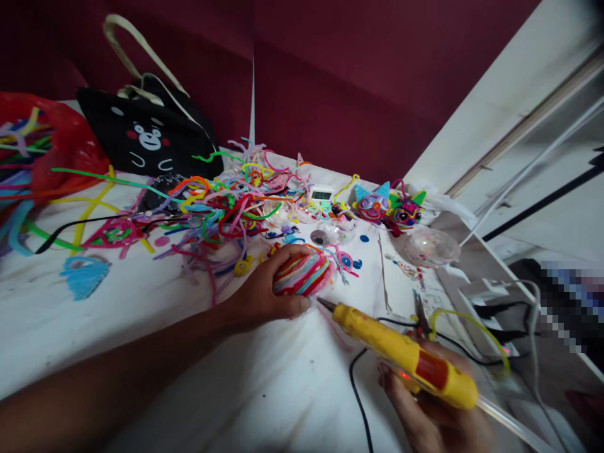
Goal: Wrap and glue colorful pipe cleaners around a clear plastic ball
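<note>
My left hand point(283, 286) is closed around a ball point(304, 274) covered in striped fuzzy pipe cleaners in red, white, orange and blue. In my right hand point(419, 402) is a yellow hot glue gun point(377, 333), held by its handle below. A clear glue stick point(509, 420) juts from the gun's back end. The dark nozzle points at the ball's lower right side, close to it; whether they touch I cannot tell. A pink pipe cleaner point(337, 327), blurred, trails beneath the nozzle. Beyond the ball lies a pink-and-blue pipe-cleaner piece point(346, 261).
Loose pipe cleaners point(236, 211) heap across the table's back. Two finished pipe-cleaner heads point(372, 204) stand behind, near a clear plastic half-shell point(433, 245). A black bag point(148, 135) and red plastic bag point(70, 145) sit left. Pliers point(421, 314) and a black cable point(358, 390) lie right.
</note>
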### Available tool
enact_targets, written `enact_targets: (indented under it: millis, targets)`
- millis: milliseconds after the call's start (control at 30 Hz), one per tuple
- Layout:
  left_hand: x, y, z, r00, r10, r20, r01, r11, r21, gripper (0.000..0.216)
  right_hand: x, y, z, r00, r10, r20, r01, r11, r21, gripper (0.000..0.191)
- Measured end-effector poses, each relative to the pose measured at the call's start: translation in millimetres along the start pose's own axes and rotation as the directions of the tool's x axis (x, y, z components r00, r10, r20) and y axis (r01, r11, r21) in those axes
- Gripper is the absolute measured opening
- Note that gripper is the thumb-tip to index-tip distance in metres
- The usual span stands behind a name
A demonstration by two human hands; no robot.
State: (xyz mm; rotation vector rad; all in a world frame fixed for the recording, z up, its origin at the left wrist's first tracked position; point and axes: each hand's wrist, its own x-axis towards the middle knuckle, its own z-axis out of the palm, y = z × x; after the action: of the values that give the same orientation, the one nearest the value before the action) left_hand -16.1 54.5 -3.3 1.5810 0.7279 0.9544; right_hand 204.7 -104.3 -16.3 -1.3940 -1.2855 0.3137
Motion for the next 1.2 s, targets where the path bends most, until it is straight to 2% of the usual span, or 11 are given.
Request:
enact_targets:
  millis: [100, 300, 433, 600, 700, 767, 833, 900, 967, 1200]
  targets:
    - [-1, 2, 1, 1.0, -0.024, -0.003, 0.024, 1.0, 0.002, 0.065, 2, -3, 4, 0.993, -0.117, -0.003, 0.117, 0.992, -0.049, 0.036]
    - [-2, 11, 3, 0.997, -0.079, 0.004, 0.078, 0.996, 0.036, 0.066, -4, -6, 6, 0.998, -0.066, -0.021, 0.064, 0.996, -0.063, 0.039]
    - [-1, 15, 3, 0.998, -0.065, -0.004, 0.065, 0.996, 0.06, 0.066, -4, -8, 5, 0.996, -0.095, -0.005, 0.093, 0.986, -0.138, 0.038]
    - [-1, 15, 4, 0.998, -0.066, 0.004, 0.066, 0.993, 0.093, 0.065, 2, -13, 7, 0.993, -0.108, 0.049, 0.11, 0.993, -0.03, 0.044]
    - [-2, 12, 4, 0.999, -0.048, 0.002, 0.048, 0.995, 0.087, 0.065, 6, -6, 1, 0.983, -0.178, 0.048, 0.181, 0.981, -0.076, 0.037]
    - [-3, 11, 4, 0.999, -0.034, 0.005, 0.034, 0.996, 0.086, 0.065, 8, 4, -7, 0.964, -0.236, 0.12, 0.252, 0.957, -0.145, 0.033]
    - [-3, 10, 4, 1.0, -0.024, 0.018, 0.022, 0.995, 0.098, 0.065, 9, 14, -14, 0.93, -0.269, 0.252, 0.319, 0.93, -0.184, 0.031]
    - [-3, 10, 3, 1.0, -0.017, 0.021, 0.015, 0.994, 0.106, 0.065, 8, 22, -19, 0.929, -0.267, 0.258, 0.326, 0.918, -0.225, 0.029]
    - [-4, 10, 3, 1.0, -0.017, 0.015, 0.015, 0.994, 0.105, 0.065, 6, 28, -21, 0.953, -0.281, 0.113, 0.301, 0.916, -0.265, 0.027]
    - [-4, 10, 2, 1.0, -0.014, 0.02, 0.012, 0.994, 0.113, 0.068, 4, 35, -24, 0.974, -0.162, 0.157, 0.191, 0.962, -0.193, 0.031]
